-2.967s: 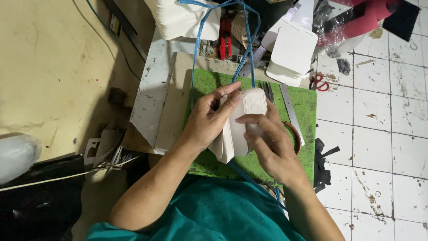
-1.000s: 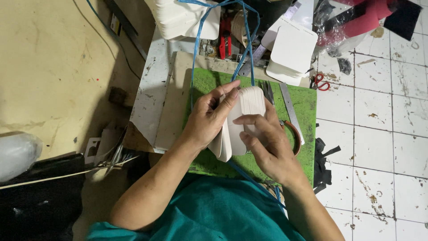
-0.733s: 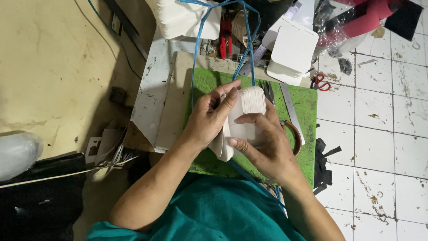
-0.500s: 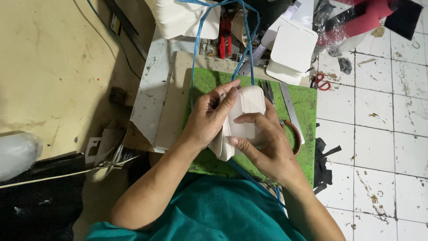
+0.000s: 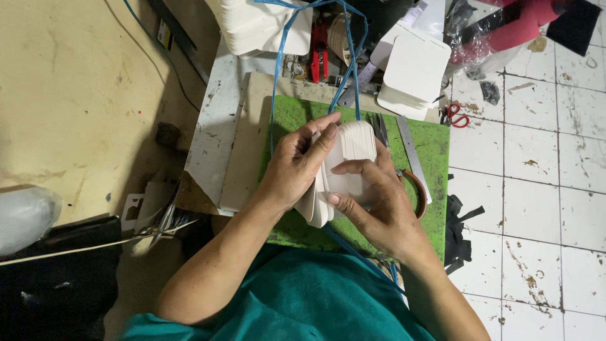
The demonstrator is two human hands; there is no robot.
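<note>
A thick stack of white cards with rounded corners (image 5: 348, 165) is held upright above the green cutting mat (image 5: 435, 151). My left hand (image 5: 297, 167) grips the stack from the left, fingers curled over its top edge. My right hand (image 5: 379, 202) wraps the front and right side, with the thumb lying across the front card. The lower cards fan out a little below my left palm.
A metal ruler (image 5: 413, 151) and a tape roll (image 5: 416, 189) lie on the mat beside my right hand. More white card stacks (image 5: 413, 69) sit at the back, with red-handled scissors (image 5: 453, 115), a red tool (image 5: 319, 47) and a blue strap (image 5: 281, 57). White tiled floor (image 5: 543, 189) lies to the right.
My right hand has shifted from the stack's upper right down across its front, thumb now over the front card. The stack and my left hand have barely moved.
</note>
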